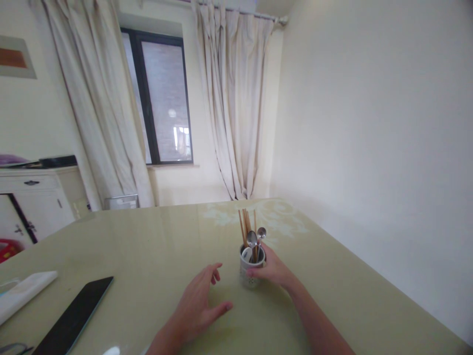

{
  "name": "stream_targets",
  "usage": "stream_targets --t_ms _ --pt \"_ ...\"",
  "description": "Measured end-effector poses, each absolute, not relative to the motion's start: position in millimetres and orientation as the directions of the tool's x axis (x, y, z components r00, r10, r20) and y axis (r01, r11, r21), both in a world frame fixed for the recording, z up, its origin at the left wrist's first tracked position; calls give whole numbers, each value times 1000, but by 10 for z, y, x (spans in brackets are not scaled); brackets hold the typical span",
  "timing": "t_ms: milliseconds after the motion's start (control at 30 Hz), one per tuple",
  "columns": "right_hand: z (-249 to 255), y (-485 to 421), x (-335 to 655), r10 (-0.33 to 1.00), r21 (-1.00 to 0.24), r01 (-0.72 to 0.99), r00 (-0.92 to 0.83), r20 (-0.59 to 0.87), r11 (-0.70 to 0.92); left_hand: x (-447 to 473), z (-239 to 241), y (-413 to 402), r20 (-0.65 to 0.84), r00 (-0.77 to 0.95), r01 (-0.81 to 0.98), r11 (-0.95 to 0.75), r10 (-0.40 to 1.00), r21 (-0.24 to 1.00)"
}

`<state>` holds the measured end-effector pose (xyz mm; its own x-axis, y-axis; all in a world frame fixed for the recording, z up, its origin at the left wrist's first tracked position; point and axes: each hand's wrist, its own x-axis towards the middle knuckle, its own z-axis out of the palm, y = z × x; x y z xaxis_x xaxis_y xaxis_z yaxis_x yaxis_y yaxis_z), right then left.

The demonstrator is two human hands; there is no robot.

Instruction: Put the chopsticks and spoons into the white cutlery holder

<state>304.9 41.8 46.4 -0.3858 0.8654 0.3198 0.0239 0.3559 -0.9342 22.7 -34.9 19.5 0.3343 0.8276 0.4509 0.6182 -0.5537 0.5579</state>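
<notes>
A grey utensil holder (248,277) with a patterned side stands upright on the pale green table (155,246). Out of its top rise several wooden chopsticks (244,224), a metal spoon (252,239) and a second, smaller round metal spoon (262,232). Something white also shows inside the rim. My right hand (271,266) is wrapped round the holder's right side, thumb across its front. To the left of the holder, apart from it, my left hand (201,298) hovers over the table with thumb and fingers spread, holding nothing.
A black tablet-like slab (76,313) lies on the table at the left, beside a white flat object (27,293). A wall (388,148) runs along the table's right edge. Behind are curtains (236,98), a window (166,98) and a white cabinet (44,197).
</notes>
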Motion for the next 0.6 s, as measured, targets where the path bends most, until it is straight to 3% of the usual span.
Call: stream_targets --t_ms 333,600 --pt "271 816 3731 905 -902 285 182 385 326 161 142 -315 404 291 640 -491 867 591" --pt "234 847 3790 911 -918 264 213 354 296 139 117 -312 355 302 638 -464 885 615"
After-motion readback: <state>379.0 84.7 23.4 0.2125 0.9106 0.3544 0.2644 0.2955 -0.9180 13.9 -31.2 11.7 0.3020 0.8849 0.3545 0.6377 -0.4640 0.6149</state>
